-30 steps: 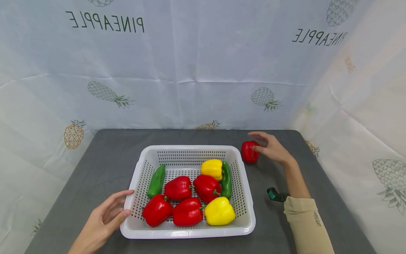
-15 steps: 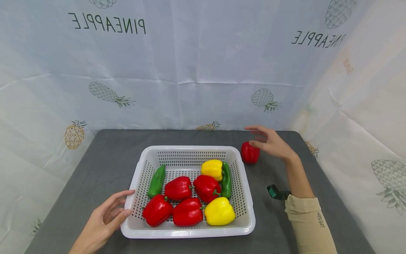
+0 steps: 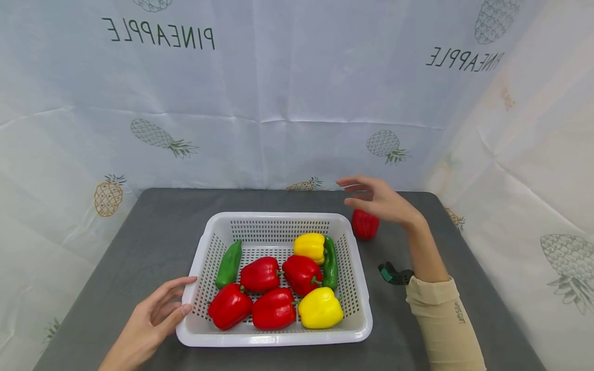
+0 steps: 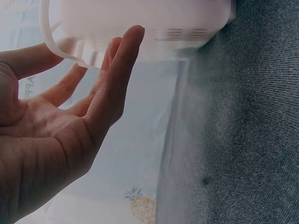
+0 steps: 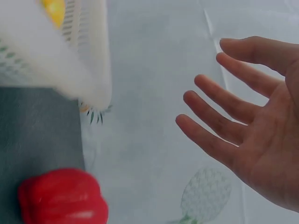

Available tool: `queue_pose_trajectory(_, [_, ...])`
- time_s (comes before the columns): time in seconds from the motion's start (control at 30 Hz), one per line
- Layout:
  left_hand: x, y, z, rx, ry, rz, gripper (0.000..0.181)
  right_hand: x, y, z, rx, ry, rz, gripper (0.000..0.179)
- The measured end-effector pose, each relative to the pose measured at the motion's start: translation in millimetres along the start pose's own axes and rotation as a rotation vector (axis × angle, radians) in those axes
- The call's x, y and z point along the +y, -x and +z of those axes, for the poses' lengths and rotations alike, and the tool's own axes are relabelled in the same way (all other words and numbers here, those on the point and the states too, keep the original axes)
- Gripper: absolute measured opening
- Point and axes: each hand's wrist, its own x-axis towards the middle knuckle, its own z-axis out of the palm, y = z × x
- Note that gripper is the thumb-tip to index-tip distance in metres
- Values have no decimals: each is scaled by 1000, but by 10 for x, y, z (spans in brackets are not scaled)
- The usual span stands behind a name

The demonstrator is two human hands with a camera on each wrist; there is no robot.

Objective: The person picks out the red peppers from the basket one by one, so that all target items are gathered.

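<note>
A pineapple-print curtain [image 3: 278, 67] backs the grey table [image 3: 153, 247]. Right of centre, the loose red pepper [image 3: 365, 226] sits just beside the white basket [image 3: 274, 340]; the right hand [image 3: 382, 201], wide and empty, hovers near it and could knock it rolling. The left hand [image 3: 150, 319], fingers spread at the basket's left rim, might shove the basket into the pepper.

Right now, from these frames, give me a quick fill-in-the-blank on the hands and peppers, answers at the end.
1. The white basket holds ____ red bell peppers.
2. The other two bell peppers in the basket are coloured ____.
3. In the head view, the loose red bell pepper lies on the table to the basket's ____.
4. The right hand, fingers spread apart in the right wrist view, is holding ____.

Missing words: four; yellow; right; nothing.
</note>
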Motion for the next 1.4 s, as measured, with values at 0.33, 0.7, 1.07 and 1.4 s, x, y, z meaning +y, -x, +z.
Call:
queue_pose_trajectory(0.33, [-20,9,-14,-4,16,31,59,-285,-342,214,-151,-14,-71,46])
queue_pose_trajectory(0.7, [-35,-7,-20,-7,25,46,60,-473,-706,580,-329,-49,-145,44])
queue_pose_trajectory(1.07, [-5,-1,0,17,-27,24,59,-569,-1006,1018,-581,-136,-95,48])
queue_pose_trajectory(1.4, [-1,6,18,25,-27,8,60,-486,-1117,1386,-807,-272,42,57])
